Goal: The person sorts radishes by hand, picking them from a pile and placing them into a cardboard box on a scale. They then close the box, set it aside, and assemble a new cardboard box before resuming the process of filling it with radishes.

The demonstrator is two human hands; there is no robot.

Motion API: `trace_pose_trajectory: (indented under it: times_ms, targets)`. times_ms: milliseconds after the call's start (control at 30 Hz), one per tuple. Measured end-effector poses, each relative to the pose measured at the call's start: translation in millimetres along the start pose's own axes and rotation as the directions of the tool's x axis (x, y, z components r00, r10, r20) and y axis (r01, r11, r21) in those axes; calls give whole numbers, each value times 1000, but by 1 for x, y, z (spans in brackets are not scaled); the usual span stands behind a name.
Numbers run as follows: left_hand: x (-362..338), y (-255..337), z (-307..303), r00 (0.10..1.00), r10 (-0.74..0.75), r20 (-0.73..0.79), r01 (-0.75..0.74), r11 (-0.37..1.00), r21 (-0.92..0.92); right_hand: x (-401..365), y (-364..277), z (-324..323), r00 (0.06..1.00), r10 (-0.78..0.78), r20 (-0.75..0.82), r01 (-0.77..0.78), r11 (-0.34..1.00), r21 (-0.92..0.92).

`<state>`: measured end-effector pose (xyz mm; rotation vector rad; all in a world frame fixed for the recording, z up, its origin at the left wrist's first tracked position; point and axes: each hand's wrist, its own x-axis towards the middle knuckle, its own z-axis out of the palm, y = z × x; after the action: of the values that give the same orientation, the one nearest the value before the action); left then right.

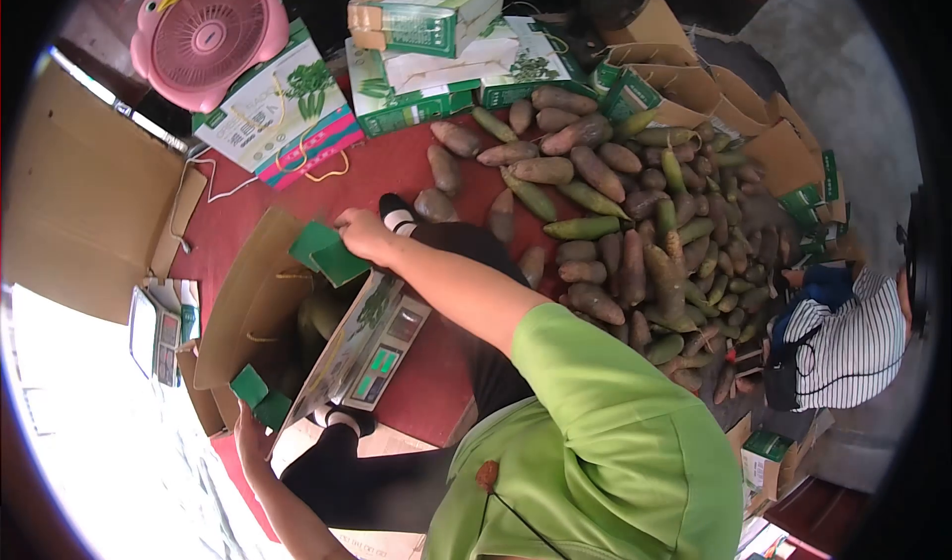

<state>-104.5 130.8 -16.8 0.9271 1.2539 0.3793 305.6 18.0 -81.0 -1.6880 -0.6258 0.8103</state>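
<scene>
Box [243, 297], open-topped, brown cardboard inside with a white printed outer side, between the person's legs over a red floor covering [426, 386]. Long axis slants from lower left to upper right in view, one end at each hand; mouth points up toward the camera, tall brown side flap leaning outward to the left. Printed side faces the digital scale display [379, 364], which has lit green digits and lies just beside it. Whether the box rests fully on the scale cannot be told.

Contents: dark greenish elongated produce [319, 314], partly shaded; its direction is unclear.

Right hand [365, 235]: fingers bent together over the edge of a dark green end flap [332, 254] at the upper end; thumb contact cannot be read.

Left hand [252, 435]: at the lower end, next to another green flap [262, 397]; fingers close together against the box corner. Cannot tell whether it pinches.

Surroundings: large heap of brown and green elongated tubers [635, 262] to the right in view; pink round fan [206, 39] at upper left; person in a striped top [855, 347] at far right.
</scene>
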Motion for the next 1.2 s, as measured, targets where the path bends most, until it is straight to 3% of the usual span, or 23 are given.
trace_pose_trajectory:
  times_ms: [400,533,600,867,1200]
  targets:
    - [24,-14,-27,999,-2,45,-1,997,74,-1,-8,4,999,2,-52,-5,998,-68]
    - [24,-13,-25,998,6,56,-12,995,99,-6,-16,4,997,76,-24,-78,995,-69]
    - [18,-12,-19,1000,4,-1,-4,996,92,-5,-15,5,998,69,-9,-69,994,-79]
    - [30,-16,-30,999,-31,42,28,997,69,-1,-18,13,1000,14,3,-13,990,-142]
    - [32,-15,-34,997,-73,-32,76,990,115,-9,-34,7,993,96,68,-82,979,-185]
